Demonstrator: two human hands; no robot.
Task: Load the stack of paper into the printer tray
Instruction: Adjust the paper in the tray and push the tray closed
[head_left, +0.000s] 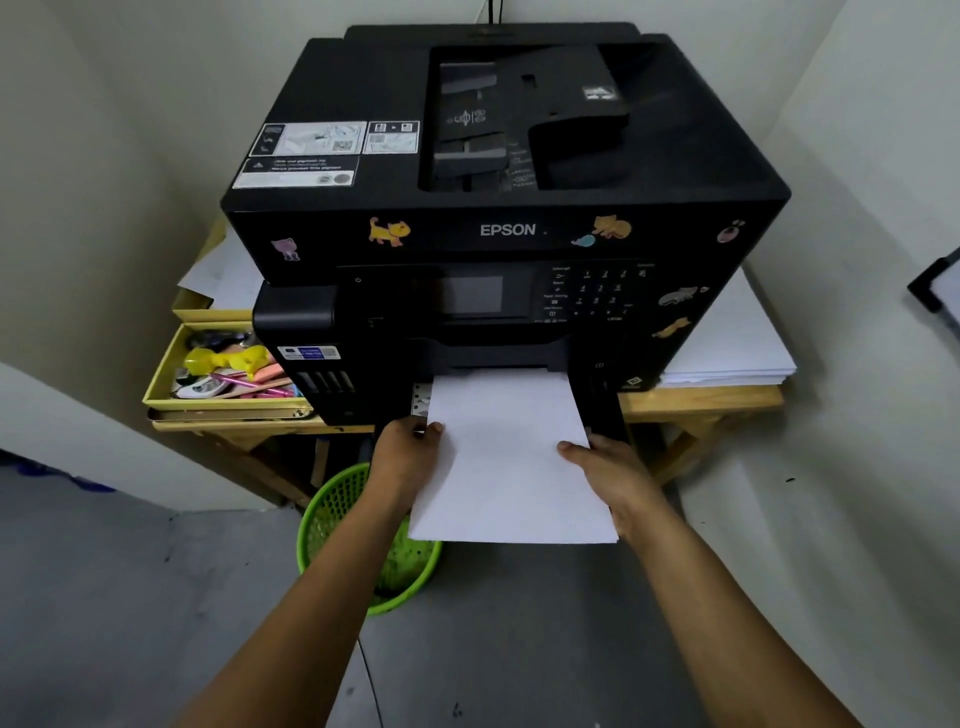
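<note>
Two hands, left hand and right hand, each grip a side edge of the paper stack, its front end already inside the printer tray slot; most remains outside, still needing pushing home.

Showing matte black on the printer, dotted with yellow, orange and purple cat stickers. Gleaming plain white on the paper stack near the front. Glowing lime green on the mesh basket below. Sitting pale yellow, the tray at left, holding pink pens.
</note>
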